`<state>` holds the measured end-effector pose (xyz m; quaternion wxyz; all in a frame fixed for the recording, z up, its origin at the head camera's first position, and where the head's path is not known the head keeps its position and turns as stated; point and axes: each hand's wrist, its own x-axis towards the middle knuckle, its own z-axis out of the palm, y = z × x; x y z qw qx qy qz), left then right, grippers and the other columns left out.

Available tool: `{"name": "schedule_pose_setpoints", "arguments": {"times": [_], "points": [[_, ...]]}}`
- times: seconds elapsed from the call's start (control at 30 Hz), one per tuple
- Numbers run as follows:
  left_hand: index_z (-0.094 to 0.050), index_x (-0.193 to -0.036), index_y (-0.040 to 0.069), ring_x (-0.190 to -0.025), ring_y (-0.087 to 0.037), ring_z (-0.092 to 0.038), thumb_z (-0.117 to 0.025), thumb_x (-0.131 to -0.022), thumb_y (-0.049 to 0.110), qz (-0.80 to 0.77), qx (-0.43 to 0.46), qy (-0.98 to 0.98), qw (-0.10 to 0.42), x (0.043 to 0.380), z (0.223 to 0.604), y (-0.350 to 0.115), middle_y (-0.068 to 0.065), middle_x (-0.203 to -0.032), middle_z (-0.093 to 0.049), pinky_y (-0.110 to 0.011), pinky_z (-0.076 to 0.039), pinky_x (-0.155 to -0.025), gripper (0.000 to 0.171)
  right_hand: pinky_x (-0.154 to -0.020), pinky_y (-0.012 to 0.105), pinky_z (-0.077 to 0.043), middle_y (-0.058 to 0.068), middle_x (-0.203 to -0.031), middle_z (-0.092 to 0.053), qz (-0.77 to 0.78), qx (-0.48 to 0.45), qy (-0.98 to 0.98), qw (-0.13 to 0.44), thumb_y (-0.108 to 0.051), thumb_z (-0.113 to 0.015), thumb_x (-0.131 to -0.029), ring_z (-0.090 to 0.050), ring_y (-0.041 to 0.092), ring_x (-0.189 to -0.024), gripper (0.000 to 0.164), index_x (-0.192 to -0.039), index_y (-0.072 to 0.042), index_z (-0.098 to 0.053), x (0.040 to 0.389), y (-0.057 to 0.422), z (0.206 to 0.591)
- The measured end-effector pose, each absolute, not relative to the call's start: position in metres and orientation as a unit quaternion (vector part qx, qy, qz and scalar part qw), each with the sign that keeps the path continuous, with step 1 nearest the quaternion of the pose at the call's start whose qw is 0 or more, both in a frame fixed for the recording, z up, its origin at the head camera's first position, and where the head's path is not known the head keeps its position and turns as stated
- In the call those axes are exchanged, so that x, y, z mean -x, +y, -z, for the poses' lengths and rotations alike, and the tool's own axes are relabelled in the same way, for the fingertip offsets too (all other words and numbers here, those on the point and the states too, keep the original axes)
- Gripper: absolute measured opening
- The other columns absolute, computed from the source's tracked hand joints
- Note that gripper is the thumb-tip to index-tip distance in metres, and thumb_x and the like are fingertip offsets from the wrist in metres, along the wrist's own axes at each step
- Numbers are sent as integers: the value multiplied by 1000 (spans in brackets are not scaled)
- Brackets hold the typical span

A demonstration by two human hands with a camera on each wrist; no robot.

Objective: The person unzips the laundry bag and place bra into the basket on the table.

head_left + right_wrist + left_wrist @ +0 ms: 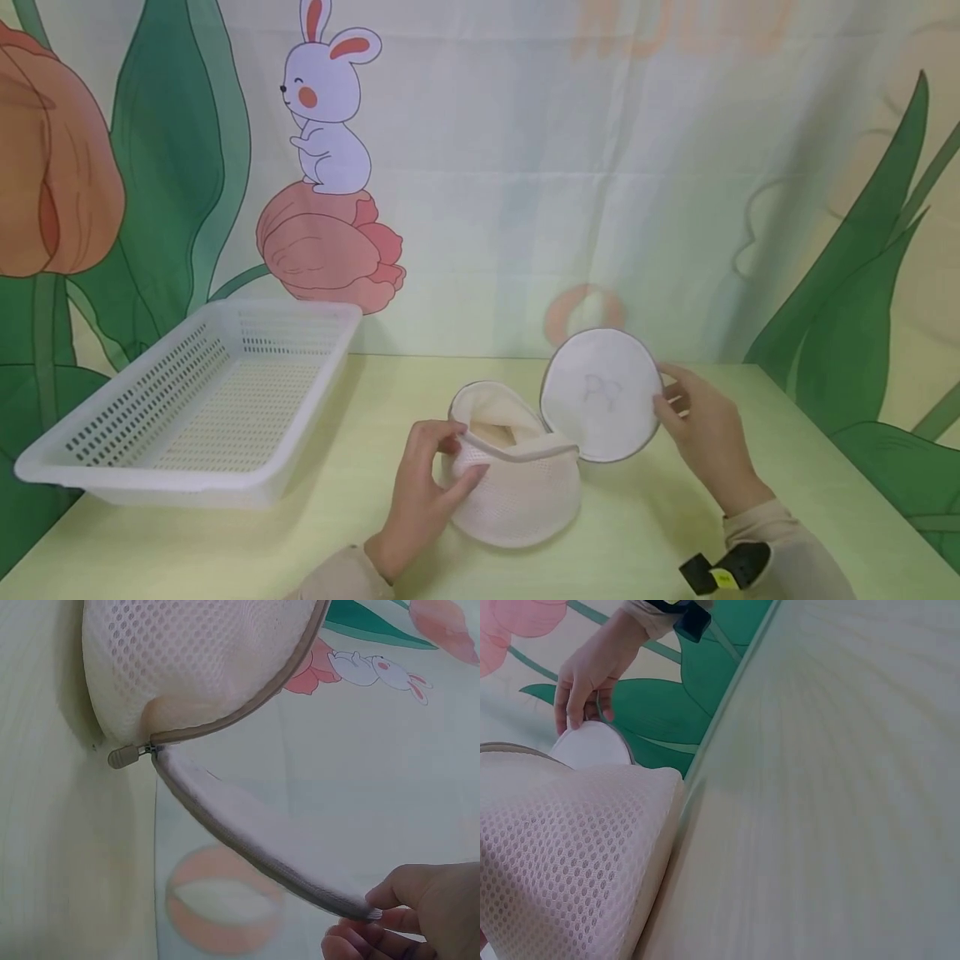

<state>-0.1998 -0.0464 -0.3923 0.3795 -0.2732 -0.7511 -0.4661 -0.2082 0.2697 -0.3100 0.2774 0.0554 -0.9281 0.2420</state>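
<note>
A cream mesh laundry bag (517, 504) sits on the table in the head view, its top unzipped. My left hand (426, 487) grips its left side at the rim, fingers over the edge and thumb on the outer mesh. My right hand (708, 437) pinches the far edge of the round white lid (600, 362), which stands raised and swung out to the right. Lid and bag still join at one spot. Close by that join, a zipper pull (124, 757) hangs in the right wrist view. The mesh wall (566, 859) fills the left side of the left wrist view.
A white perforated plastic basket (307, 433) stands at the left of the pale yellow table (375, 392). Behind the table hangs a printed cloth (465, 208) with a rabbit and tulips. A black device (727, 571) is strapped to the right wrist.
</note>
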Motion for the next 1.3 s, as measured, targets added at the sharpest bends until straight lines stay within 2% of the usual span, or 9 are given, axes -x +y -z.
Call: {"name": "schedule_pose_setpoints", "arguments": {"times": [0.13, 0.27, 0.57, 1.0, 1.3], "points": [[-56, -113, 5, -86, -14, -56, -81, -71, 3, 476, 271, -747, 377, 198, 393, -45, -7, -101, -53, -23, -52, -78, 49, -60, 31, -51, 20, -94, -68, -256, -37, -934, 246, -11, -59, -92, -66, 30, -81, 40, -130, 0, -53, 212, 277, 314], [-57, -113, 5, -85, -14, -55, -81, -71, 3, 479, 268, -745, 380, 198, 393, -44, -6, -101, -53, -22, -51, -78, 49, -59, 28, -51, 22, -98, -67, -267, -15, -940, 213, -12, -57, -94, -65, 29, -81, 42, -133, 2, -50, 214, 282, 318], [-57, -112, 5, -86, -14, -55, -81, -71, 3, 473, 268, -748, 381, 198, 394, -44, -7, -102, -53, -22, -51, -78, 48, -56, 28, -52, 26, -99, -67, -266, 4, -948, 176, -13, -56, -95, -67, 25, -72, 43, -132, 6, -48, 217, 292, 328], [-56, -114, 6, -89, -15, -54, -80, -71, 2, 475, 261, -755, 369, 198, 394, -45, -8, -104, -53, -22, -52, -79, 49, -64, 34, -56, 29, -107, -64, -286, 33, -953, 91, -15, -53, -96, -66, 22, -74, 46, -134, 10, -44, 221, 304, 344], [-56, -113, 4, -89, -16, -55, -80, -71, 2, 478, 263, -754, 367, 198, 393, -45, -9, -104, -52, -23, -53, -79, 49, -61, 31, -53, 29, -103, -65, -297, 42, -952, 67, -14, -53, -96, -66, 22, -73, 45, -131, 13, -45, 225, 310, 357]]}}
